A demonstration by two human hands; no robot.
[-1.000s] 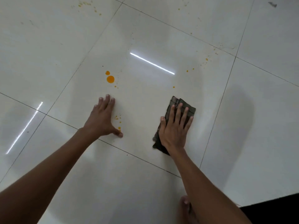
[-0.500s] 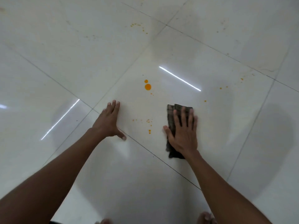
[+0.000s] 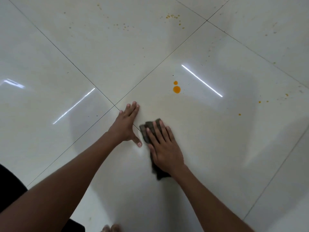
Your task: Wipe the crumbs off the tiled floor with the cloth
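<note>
My right hand (image 3: 163,147) lies flat with straight fingers on a dark folded cloth (image 3: 145,129), pressing it onto the glossy white tiled floor (image 3: 217,148). The cloth's far end shows past my fingertips and its near end sticks out under my wrist. My left hand (image 3: 127,124) rests flat on the floor just left of the cloth, thumb spread toward it. Two round orange spots (image 3: 176,89) sit beyond the cloth. Small orange crumbs (image 3: 172,16) are scattered on the far tile, with a few more crumbs (image 3: 259,101) at the right.
Dark grout lines (image 3: 93,84) cross the floor around my hands. Bright light streaks reflect on the tiles. A dark area (image 3: 10,186) fills the lower left corner. My toes (image 3: 111,228) show at the bottom edge.
My right hand slid the cloth left until it reached my left hand, passing over the small orange specks that lay between them; those specks no longer show. The view shifted, the scene now sits further right.
</note>
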